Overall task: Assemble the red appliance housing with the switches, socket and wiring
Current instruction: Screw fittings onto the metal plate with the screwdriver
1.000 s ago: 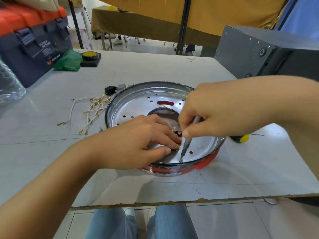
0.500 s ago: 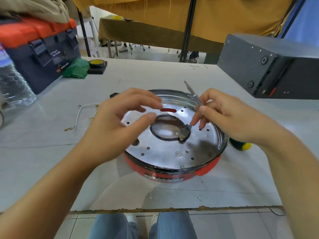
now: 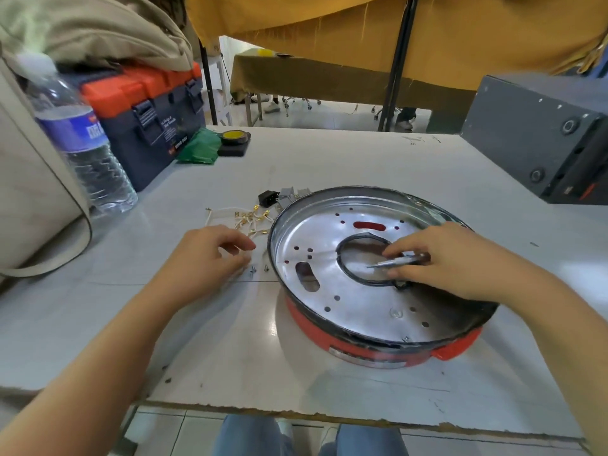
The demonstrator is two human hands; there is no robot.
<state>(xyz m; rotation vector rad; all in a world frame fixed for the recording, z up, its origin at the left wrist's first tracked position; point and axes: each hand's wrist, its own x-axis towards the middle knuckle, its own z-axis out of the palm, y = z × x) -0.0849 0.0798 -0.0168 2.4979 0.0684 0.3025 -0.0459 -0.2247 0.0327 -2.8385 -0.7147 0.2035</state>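
Head view: left hand (image 3: 205,255) moved off housing (image 3: 378,343) to table (image 3: 230,340), fingers loosely curled above small screws (image 3: 253,269), near wires (image 3: 243,218). Right hand (image 3: 450,258) lowered over plate's central opening, pinching thin metal tool (image 3: 391,262). Switches (image 3: 289,194) behind rim.

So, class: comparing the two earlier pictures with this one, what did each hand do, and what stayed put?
The left hand left the housing and moved left to the table, fingers by the screws. The right hand kept the tweezers, lifted, then lowered them over the centre hole. Housing, wires and toolbox stayed.
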